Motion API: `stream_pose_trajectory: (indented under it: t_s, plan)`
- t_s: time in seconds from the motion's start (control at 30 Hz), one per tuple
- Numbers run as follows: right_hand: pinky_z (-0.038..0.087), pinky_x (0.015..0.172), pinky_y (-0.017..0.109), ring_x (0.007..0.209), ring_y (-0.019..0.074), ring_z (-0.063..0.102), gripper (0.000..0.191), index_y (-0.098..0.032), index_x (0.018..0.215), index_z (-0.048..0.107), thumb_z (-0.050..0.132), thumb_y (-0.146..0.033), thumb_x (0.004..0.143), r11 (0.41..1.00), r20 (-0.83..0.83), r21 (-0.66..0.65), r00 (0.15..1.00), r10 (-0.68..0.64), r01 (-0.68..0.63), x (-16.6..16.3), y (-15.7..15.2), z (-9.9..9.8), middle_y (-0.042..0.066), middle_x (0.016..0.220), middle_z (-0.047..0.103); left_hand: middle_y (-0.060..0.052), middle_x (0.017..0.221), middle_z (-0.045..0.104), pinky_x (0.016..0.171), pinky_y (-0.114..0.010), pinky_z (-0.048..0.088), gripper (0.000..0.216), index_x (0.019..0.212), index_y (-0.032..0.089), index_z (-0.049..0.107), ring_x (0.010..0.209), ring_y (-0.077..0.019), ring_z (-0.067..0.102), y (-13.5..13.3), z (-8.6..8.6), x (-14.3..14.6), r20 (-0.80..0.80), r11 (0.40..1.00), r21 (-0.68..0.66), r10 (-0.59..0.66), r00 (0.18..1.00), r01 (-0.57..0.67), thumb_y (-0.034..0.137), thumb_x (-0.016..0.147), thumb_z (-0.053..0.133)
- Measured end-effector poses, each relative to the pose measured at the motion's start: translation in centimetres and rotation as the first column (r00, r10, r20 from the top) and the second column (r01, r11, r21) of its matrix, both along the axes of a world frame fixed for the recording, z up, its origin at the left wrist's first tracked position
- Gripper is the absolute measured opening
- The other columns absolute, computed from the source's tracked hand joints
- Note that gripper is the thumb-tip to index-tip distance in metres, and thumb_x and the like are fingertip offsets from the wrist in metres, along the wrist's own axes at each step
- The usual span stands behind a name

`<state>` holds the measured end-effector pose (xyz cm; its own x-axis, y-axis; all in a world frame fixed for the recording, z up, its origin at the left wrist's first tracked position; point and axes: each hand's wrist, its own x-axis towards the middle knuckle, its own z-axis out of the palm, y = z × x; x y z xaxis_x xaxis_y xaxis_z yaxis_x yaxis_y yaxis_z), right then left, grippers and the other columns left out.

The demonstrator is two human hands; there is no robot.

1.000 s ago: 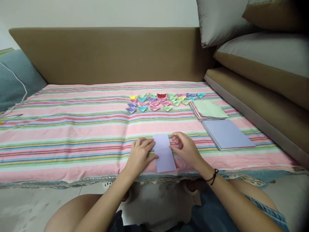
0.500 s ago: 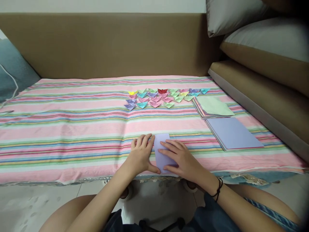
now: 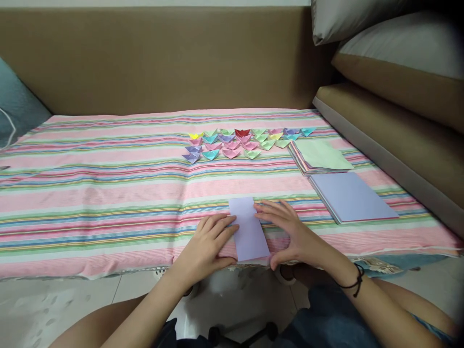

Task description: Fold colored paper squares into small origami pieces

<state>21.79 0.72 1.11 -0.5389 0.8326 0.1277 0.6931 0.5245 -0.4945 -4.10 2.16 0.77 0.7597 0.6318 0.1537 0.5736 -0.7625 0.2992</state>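
The paper (image 3: 249, 232) (lilac, an upright rectangle) lies flat near the front edge of the striped cloth (image 3: 90, 193), between the hands. The left hand (image 3: 203, 247), fingers loosely spread, touches its left edge. The right hand (image 3: 295, 232) is splayed, fingertips at the upper right edge, grasping nothing. Beyond sit paper boats (image 3: 231, 153); rightward, a green-topped stack (image 3: 324, 155) and a lilac-topped stack (image 3: 355, 195).

No text, label, brand, number or sign can be read. Surfaces inspected: the lavender sheet (image 3: 250, 237), the folded paper boats (image 3: 231, 153), the green-topped paper stack (image 3: 324, 155), the lavender-topped paper stack (image 3: 355, 197), the striped cloth (image 3: 90, 198), the brown backrest (image 3: 163, 58) and the cushions (image 3: 406, 41); legible lettering on these: none.
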Motion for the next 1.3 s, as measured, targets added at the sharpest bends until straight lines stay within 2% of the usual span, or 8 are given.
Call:
stream_pose_trajectory:
  t_s: [0.1,0.27,0.43,0.67,0.8,0.93,1.07,1.3]
  plan:
    - [0.009,0.107,0.059,0.133,0.0319,0.028,0.085,-0.028,0.131,0.042,0.071,-0.059,0.057,0.999,0.020,-0.029,1.000,0.021,-0.020,0.9,0.0,-0.2,0.008,0.139,0.042,-0.009,0.132,0.048,0.098,-0.047,0.033,0.048,0.123,0.020,0.048,0.120,-0.0286,0.038,0.0,-0.3,0.5,0.055,0.999,0.030,0.030,0.998,-0.032,0.033,0.079,0.060]
    - [0.018,0.105,0.056,0.126,0.0307,0.038,0.056,-0.028,0.117,0.056,0.071,-0.048,0.066,0.999,-0.031,0.022,0.999,-0.035,0.036,0.3,0.3,-1.0,0.006,0.130,0.053,-0.005,0.113,0.061,0.090,-0.042,0.039,0.022,0.103,0.021,0.060,0.105,-0.0227,0.048,0.5,-0.7,1.6,0.233,0.988,-0.012,0.152,0.961,-0.153,0.019,0.084,0.052]
    - [0.034,0.094,0.047,0.107,0.0260,0.052,0.011,-0.025,0.078,0.068,0.065,-0.035,0.077,0.969,-0.222,0.064,0.950,-0.219,0.239,-1.2,1.5,-1.6,0.003,0.102,0.068,-0.003,0.098,0.062,0.083,-0.039,0.041,0.009,0.076,0.022,0.066,0.095,-0.0209,0.051,1.1,-1.3,2.8,0.374,0.916,-0.119,0.399,0.837,-0.383,0.025,0.081,0.059]
    - [0.039,0.083,0.044,0.090,0.0249,0.057,0.022,-0.024,0.057,0.064,0.062,-0.033,0.077,0.876,-0.281,-0.013,0.839,-0.466,0.483,-2.9,2.3,-2.0,0.003,0.082,0.069,-0.003,0.095,0.060,0.082,-0.041,0.040,0.016,0.065,0.021,0.063,0.094,-0.0231,0.049,1.3,-1.0,4.2,0.351,0.797,-0.203,0.602,0.718,-0.569,0.030,0.078,0.062]
    - [0.039,0.080,0.043,0.085,0.0247,0.056,0.026,-0.023,0.052,0.061,0.060,-0.033,0.076,0.854,-0.247,0.007,0.829,-0.502,0.520,-3.4,2.5,-2.0,0.003,0.078,0.066,-0.004,0.091,0.058,0.078,-0.040,0.040,0.007,0.080,0.020,0.059,0.090,-0.0227,0.049,1.1,-1.0,4.4,0.317,0.772,-0.179,0.632,0.707,-0.610,0.027,0.077,0.062]
    - [0.037,0.079,0.042,0.084,0.0240,0.054,0.027,-0.022,0.050,0.058,0.060,-0.030,0.076,0.843,-0.203,0.030,0.829,-0.521,0.537,-3.8,2.7,-1.9,0.002,0.075,0.064,-0.008,0.107,0.053,0.079,-0.041,0.040,0.029,0.112,0.023,0.056,0.096,-0.0245,0.048,0.9,-1.4,4.3,0.285,0.812,-0.054,0.571,0.770,-0.581,0.025,0.083,0.055]
    - [0.036,0.079,0.042,0.083,0.0233,0.053,0.027,-0.021,0.050,0.056,0.061,-0.030,0.076,0.832,-0.164,0.021,0.822,-0.545,0.555,-4.0,2.7,-1.9,0.002,0.075,0.063,-0.010,0.112,0.051,0.081,-0.043,0.040,0.030,0.116,0.024,0.057,0.099,-0.0266,0.046,0.7,-1.5,4.2,0.239,0.835,0.036,0.526,0.816,-0.549,0.024,0.086,0.051]
    - [0.036,0.078,0.041,0.083,0.0231,0.052,0.027,-0.020,0.051,0.056,0.061,-0.029,0.076,0.827,-0.148,0.034,0.821,-0.551,0.561,-4.1,2.7,-1.9,0.002,0.075,0.062,-0.011,0.113,0.051,0.080,-0.044,0.041,0.033,0.118,0.024,0.056,0.099,-0.0268,0.047,0.8,-1.6,4.0,0.209,0.831,0.051,0.533,0.820,-0.553,0.027,0.085,0.052]
